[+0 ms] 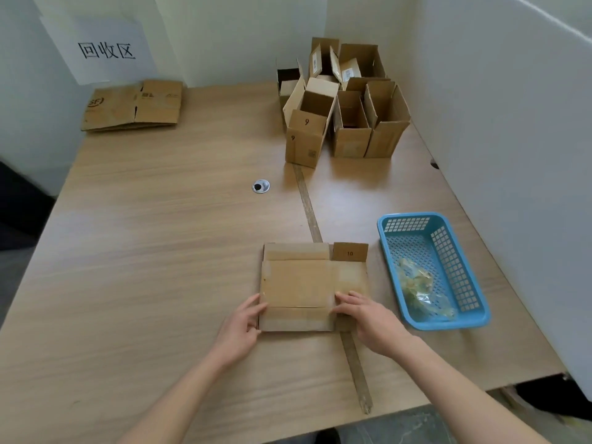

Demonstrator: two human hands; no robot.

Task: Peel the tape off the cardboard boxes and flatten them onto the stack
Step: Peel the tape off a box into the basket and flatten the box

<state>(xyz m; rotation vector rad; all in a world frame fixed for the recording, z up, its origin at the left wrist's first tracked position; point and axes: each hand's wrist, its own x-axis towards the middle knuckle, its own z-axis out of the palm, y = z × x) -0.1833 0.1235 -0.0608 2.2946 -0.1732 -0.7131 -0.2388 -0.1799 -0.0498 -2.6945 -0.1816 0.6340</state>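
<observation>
Flattened box (307,283) lies on the table (160,235) right in front of the person, marked 10 on one flap. Left hand (242,328) grips its near-left edge, thumb on top and fingers curled at the side. Right hand (365,315) lies on the near-right part with fingers fairly straight, pressing down (not pinching anything that I can see). Shiny strips of what looks like tape are still on the box's left side and near flap, so peeling may not be finished; hard to tell for sure.

Progress: the stack (133,105) of flattened cardboard sits at the far-left corner under a paper sign (107,49), well apart from this box, only a few pieces thick. Blue basket (432,270) just right of the box holds crumpled peeled tape (423,290). Cluster of upright open boxes (342,110) waits at the far right, roughly six or seven, one marked 9. So early to middle: this box needs to go onto the stack, and most boxes are left.
</observation>
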